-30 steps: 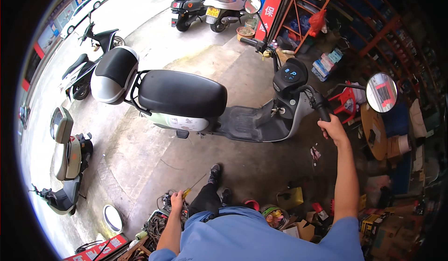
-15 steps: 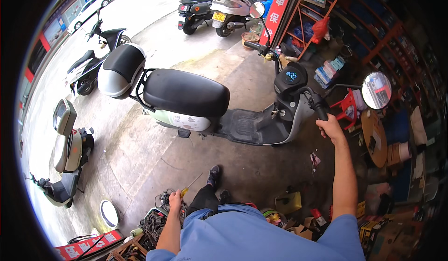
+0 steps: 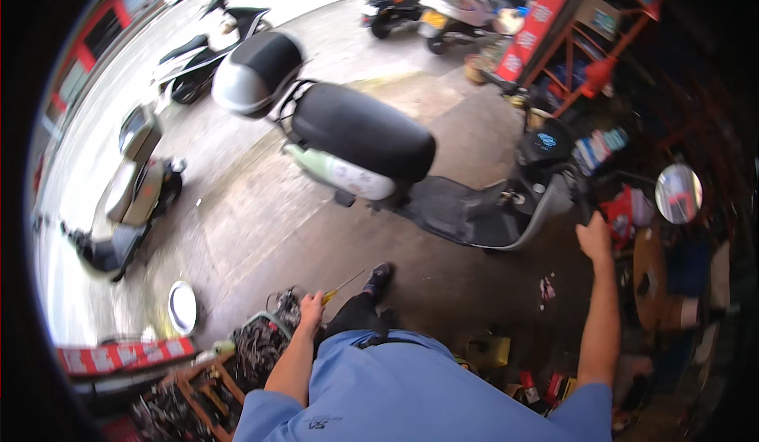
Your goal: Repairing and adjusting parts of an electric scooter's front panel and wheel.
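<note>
A green-and-white electric scooter (image 3: 348, 175) with a long black seat (image 3: 365, 132) stands across the view in front of me, its handlebar end to the right. My right arm reaches out to it, and my right hand (image 3: 594, 238) is closed round the black handlebar grip (image 3: 586, 203). The lit display (image 3: 545, 140) lies just left of that grip. Low at my left side, my left hand (image 3: 311, 309) holds a screwdriver (image 3: 329, 296) by its yellow handle; the thin shaft points up and to the right. A black-and-silver top box (image 3: 258, 74) is mounted behind the seat.
Other scooters are parked at the left (image 3: 134, 189) and at the back (image 3: 209, 51). A heap of dark cables (image 3: 259, 353) lies beside my left arm. Crowded shelves (image 3: 573, 66), a round mirror (image 3: 678, 193) and a round brown board (image 3: 650, 277) are at the right.
The view has turned, so the scooter and the background sit further right in it. My right hand stays on the grip, and the screwdriver stays in my left hand.
</note>
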A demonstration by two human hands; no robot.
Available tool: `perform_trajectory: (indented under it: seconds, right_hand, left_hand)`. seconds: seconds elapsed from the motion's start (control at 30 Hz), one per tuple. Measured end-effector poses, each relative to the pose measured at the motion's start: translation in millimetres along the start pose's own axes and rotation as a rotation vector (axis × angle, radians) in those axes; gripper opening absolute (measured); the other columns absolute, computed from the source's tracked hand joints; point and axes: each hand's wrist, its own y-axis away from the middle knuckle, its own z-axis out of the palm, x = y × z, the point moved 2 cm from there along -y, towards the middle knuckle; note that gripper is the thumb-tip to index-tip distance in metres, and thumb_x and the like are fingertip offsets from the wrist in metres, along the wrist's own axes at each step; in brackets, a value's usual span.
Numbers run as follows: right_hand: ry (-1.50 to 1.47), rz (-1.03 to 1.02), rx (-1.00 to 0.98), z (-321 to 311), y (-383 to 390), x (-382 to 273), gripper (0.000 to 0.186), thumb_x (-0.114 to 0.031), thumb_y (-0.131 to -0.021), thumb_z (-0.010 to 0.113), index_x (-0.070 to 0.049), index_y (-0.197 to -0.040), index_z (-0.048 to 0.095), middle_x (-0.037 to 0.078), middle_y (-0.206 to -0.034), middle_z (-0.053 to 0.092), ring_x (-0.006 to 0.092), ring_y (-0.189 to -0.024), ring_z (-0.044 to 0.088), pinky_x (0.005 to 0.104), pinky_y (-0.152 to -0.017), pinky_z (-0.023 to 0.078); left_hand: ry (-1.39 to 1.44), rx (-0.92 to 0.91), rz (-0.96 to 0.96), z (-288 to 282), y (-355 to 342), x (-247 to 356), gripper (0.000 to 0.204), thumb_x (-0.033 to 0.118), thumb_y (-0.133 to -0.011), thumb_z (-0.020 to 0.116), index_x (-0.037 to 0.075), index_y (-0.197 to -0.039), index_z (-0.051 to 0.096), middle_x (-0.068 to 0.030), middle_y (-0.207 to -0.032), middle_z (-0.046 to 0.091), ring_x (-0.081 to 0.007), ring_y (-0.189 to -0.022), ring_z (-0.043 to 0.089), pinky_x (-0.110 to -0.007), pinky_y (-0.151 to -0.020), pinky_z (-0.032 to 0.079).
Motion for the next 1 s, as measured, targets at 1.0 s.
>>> perform_trajectory:
  seconds: [1.0]
  right_hand:
    - [-0.255, 0.141, -0.116, -22, 22, -36, 0.033, -0.014, -0.078, 0.064, 0.002, -0.104, 0.052, 0.017, -0.069, 0.061, 0.0293, -0.057, 0.065, 0.0405, -0.051, 0.051]
  left_hand:
    - [-0.07, -0.104, -0.054, 13, -47, 27, 0.027, 0.034, -0.089, 0.056, 0.009, -0.081, 0.051, 0.0, -0.063, 0.047, -0.009, -0.047, 0.044, -0.025, -0.037, 0.029]
